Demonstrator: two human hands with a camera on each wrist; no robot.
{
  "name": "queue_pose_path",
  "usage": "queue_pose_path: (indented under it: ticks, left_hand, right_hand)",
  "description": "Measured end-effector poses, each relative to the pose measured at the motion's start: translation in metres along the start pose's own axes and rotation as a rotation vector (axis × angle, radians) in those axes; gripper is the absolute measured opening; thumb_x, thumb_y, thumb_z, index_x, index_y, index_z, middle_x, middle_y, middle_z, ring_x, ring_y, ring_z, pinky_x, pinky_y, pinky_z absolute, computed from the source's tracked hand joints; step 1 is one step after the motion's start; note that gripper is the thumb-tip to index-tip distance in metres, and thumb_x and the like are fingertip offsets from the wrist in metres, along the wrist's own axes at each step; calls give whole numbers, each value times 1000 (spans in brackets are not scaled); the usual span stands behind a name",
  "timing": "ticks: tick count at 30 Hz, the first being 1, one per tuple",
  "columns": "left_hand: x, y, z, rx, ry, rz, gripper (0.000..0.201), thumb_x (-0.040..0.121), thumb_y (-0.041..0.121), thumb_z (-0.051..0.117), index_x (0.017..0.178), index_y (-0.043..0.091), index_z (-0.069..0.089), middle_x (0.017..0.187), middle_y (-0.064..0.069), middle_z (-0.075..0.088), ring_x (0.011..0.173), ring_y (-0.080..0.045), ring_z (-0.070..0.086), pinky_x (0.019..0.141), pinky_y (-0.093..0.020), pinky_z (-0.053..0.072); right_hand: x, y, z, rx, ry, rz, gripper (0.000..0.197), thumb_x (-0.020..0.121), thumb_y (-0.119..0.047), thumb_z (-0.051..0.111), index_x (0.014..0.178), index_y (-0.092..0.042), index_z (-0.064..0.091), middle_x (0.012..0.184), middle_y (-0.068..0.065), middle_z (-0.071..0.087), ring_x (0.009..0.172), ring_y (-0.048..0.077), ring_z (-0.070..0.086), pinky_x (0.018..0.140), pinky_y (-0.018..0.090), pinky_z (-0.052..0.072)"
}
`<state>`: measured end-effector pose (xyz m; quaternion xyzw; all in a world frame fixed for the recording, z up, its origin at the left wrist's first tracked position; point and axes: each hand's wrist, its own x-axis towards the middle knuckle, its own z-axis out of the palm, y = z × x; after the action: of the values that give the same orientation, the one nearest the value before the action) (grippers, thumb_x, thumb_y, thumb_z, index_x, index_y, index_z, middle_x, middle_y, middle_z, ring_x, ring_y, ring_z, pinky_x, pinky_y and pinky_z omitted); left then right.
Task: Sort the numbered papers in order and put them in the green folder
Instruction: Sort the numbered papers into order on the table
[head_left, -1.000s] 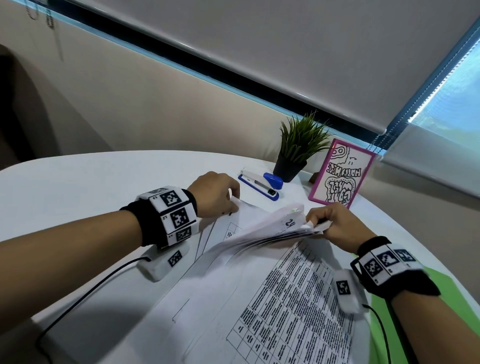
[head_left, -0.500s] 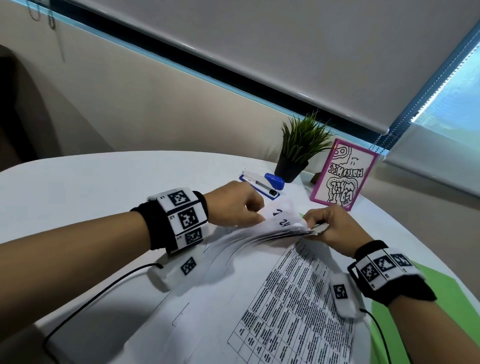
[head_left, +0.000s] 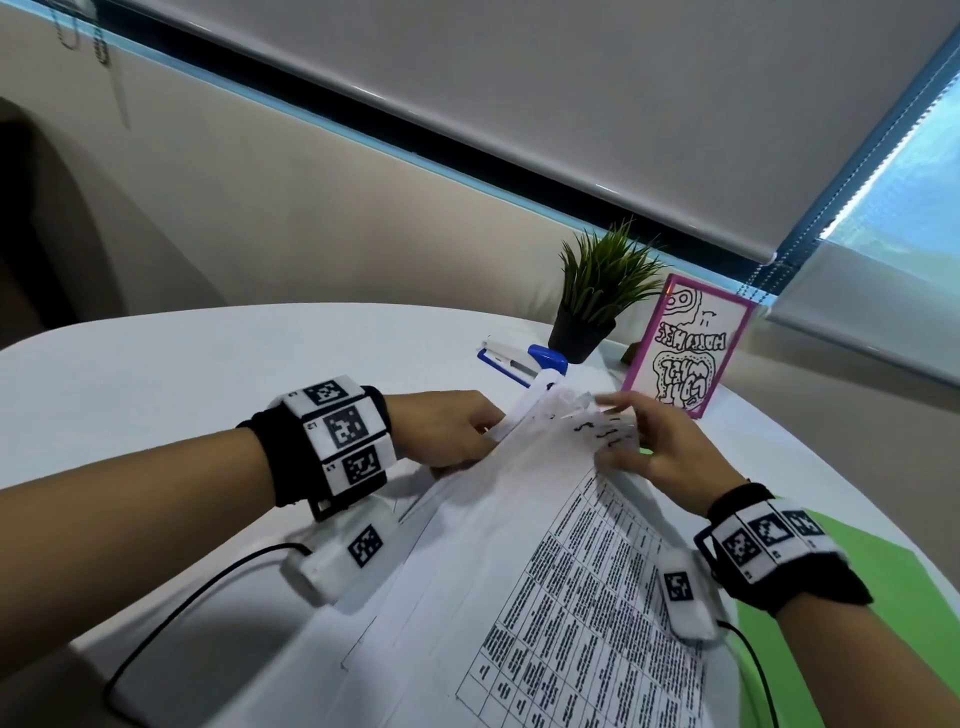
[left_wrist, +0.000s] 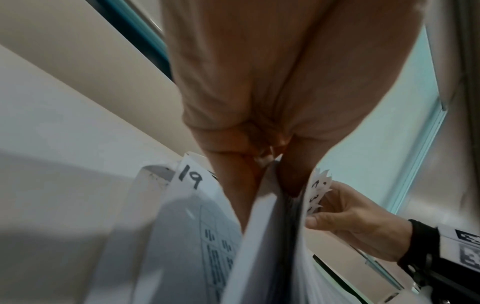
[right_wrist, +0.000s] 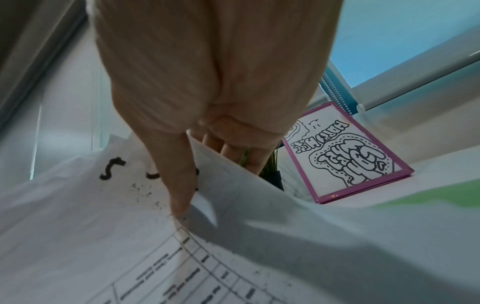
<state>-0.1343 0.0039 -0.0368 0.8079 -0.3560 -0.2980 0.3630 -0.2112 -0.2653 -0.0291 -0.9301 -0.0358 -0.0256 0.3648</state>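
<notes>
A stack of white numbered papers (head_left: 519, 525) lies on the table, its far corners lifted and fanned. My left hand (head_left: 488, 431) pinches the left sheets of the fan; one beside its fingers reads 19 (left_wrist: 191, 176). My right hand (head_left: 615, 431) holds the right sheets, thumb (right_wrist: 179, 181) on top and fingers underneath, over corners with handwritten numbers (left_wrist: 317, 195). A 5 (right_wrist: 111, 168) shows next to the thumb. The green folder (head_left: 906, 566) lies flat under my right wrist, mostly covered by the papers.
A blue and white stapler (head_left: 519, 358), a small potted plant (head_left: 592, 312) and a pink-framed drawing (head_left: 685, 358) stand just beyond the papers. The white round table (head_left: 182, 374) stretches to the left. A black cable (head_left: 182, 608) trails from my left wrist.
My left hand has moved right and joined the right hand at the stack's far corner. The corners have risen and spread into a fan between both hands.
</notes>
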Motion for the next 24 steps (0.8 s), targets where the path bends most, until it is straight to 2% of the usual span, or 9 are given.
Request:
queue_pose_path:
  ticks: [3,6,8,9,11,14,19,21,24]
  left_hand:
    - [-4,1,-2,-84,-39,-50,35,100,36,48,80,9,60,70,-1,56,63,-16,52,60,-27,48]
    - [2,-4,-14,-295,236,-80,48,100,43,42,100,2,68,87,-2,67,73,-18,60,65,-31,49]
    - [6,-11,-28,-51,454,-75,35,99,33,50,101,4,70,99,-6,70,86,-21,63,76,-31,50]
    - [7,-13,-33,102,477,-105,28,96,29,55,100,7,71,100,-5,71,88,-20,62,76,-29,49]
    - [8,-16,-38,251,389,-173,19,91,25,62,96,10,72,96,-4,72,81,-16,60,65,-24,44]
    - [11,-16,-33,241,300,-194,14,85,24,70,89,11,73,83,-4,73,71,-14,61,56,-21,43]
    - [11,-11,-27,305,510,-34,5,78,23,75,75,19,74,73,2,72,72,-12,63,66,-25,48]
    - [9,-8,-27,475,561,17,9,77,27,74,70,21,74,71,3,70,77,-16,63,69,-29,49]
    - [7,1,-26,804,567,48,24,83,35,69,65,21,61,73,0,63,78,-24,60,60,-28,36]
  right_hand:
    - [3,2,2,-75,-25,-30,19,79,-3,77,79,-21,72,77,-1,72,74,9,65,77,26,49]
    - [2,3,1,-44,-31,-25,14,78,0,77,74,-12,74,71,7,71,65,5,57,67,19,45]
    - [0,4,-1,-31,-45,-27,13,78,3,76,73,-9,73,69,2,70,63,2,55,64,13,44]
    - [0,4,-2,-23,-50,-28,13,78,4,76,73,-7,73,69,-1,69,62,1,55,63,12,44]
    - [-1,5,-3,0,-46,-34,9,77,4,76,74,-3,72,70,-1,70,64,0,57,65,11,45]
    - [-2,5,-1,22,-34,-39,6,77,6,75,75,3,71,70,3,69,61,-2,54,62,9,43]
    - [-2,7,1,-25,-26,-37,9,78,4,76,73,-2,72,68,7,68,59,-1,52,60,11,41]
    - [-2,9,0,-21,-26,-27,9,77,4,76,73,-2,72,70,9,69,61,1,53,61,12,42]
    - [-1,9,0,-20,-19,-23,7,77,3,77,74,-2,73,72,11,70,62,2,54,62,12,43]
